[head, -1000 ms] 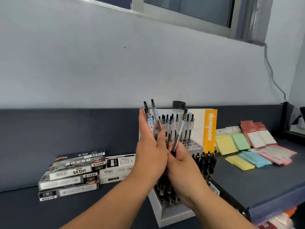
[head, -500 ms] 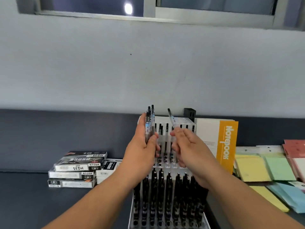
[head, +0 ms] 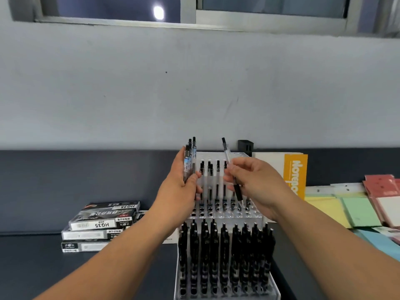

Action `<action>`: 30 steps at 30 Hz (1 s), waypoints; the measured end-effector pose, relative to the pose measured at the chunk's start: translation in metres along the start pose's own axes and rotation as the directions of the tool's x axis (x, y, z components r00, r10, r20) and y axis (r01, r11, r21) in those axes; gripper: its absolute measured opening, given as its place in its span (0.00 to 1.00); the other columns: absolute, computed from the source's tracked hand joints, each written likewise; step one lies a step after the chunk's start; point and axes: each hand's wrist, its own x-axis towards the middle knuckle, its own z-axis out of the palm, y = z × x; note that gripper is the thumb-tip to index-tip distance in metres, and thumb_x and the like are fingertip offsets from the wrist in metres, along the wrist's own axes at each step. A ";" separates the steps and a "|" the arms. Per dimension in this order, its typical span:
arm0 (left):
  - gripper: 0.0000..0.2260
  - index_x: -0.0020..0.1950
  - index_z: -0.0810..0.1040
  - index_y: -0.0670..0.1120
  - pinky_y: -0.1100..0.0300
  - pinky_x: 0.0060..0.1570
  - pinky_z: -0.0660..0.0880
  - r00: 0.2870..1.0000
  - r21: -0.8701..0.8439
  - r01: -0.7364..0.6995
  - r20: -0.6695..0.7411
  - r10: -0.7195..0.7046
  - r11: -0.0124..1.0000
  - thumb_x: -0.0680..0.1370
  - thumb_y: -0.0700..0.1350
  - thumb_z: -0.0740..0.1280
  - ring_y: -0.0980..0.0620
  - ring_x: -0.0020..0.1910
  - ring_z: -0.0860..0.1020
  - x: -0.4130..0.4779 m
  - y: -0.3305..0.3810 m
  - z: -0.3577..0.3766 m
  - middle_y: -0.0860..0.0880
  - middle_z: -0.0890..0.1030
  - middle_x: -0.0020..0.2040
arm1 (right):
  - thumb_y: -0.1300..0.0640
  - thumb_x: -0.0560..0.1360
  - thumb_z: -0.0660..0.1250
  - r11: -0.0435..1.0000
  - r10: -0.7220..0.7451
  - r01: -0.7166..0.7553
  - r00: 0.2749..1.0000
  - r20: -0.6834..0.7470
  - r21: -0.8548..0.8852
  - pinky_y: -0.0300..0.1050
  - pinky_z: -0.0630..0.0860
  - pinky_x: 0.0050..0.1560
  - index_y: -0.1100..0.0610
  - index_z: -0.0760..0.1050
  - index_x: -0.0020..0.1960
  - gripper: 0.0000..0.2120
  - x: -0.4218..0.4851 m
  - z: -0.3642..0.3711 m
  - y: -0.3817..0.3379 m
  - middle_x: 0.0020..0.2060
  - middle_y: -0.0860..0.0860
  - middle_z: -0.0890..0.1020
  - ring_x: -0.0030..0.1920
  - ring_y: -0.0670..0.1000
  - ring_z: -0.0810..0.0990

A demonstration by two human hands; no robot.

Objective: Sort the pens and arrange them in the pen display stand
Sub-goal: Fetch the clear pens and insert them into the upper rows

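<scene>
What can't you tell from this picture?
All in the head view:
- Pen count in the bundle held by the left hand: pens overlap.
- Whether the single pen in the right hand has its tip in a hole of the pen display stand: blurred against clear plastic.
- The stand's front: cut off by the bottom edge.

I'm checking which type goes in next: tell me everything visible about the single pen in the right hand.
The pen is slim, with a clear, plastic-looking barrel, a black push button on top and a black lower section. It is tilted, top leaning left, tip pointing down over the open holes in the upper tier of the stand. The right hand pinches it mid-barrel; whether its tip touches the stand is unclear.
</scene>
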 end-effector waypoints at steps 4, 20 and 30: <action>0.27 0.76 0.54 0.62 0.70 0.34 0.74 1.000 -0.003 0.015 0.024 -0.015 1.000 0.82 0.39 0.57 0.56 0.35 0.75 0.002 -0.008 0.000 0.52 0.78 0.48 | 0.55 0.76 0.69 0.958 -0.130 0.095 0.985 -0.114 -0.272 0.33 0.72 0.43 0.49 0.79 0.50 0.03 0.004 0.007 0.005 0.46 0.45 0.82 0.47 0.42 0.79; 0.28 0.74 0.50 0.68 0.61 0.38 0.74 0.995 0.075 0.002 0.099 -0.010 0.997 0.82 0.45 0.59 0.58 0.35 0.77 0.002 -0.026 -0.006 0.48 0.81 0.44 | 0.51 0.75 0.70 0.646 -0.155 0.054 0.986 -0.062 -0.762 0.38 0.74 0.52 0.46 0.73 0.38 0.09 0.014 0.029 0.026 0.36 0.41 0.78 0.43 0.42 0.77; 0.28 0.74 0.51 0.69 0.66 0.34 0.73 0.994 0.034 0.004 0.107 -0.007 0.999 0.82 0.45 0.59 0.60 0.34 0.75 0.003 -0.028 -0.004 0.49 0.80 0.40 | 0.53 0.77 0.67 0.562 -0.135 0.010 0.988 -0.080 -0.827 0.35 0.66 0.43 0.57 0.82 0.40 0.11 0.019 0.026 0.025 0.37 0.49 0.82 0.36 0.43 0.76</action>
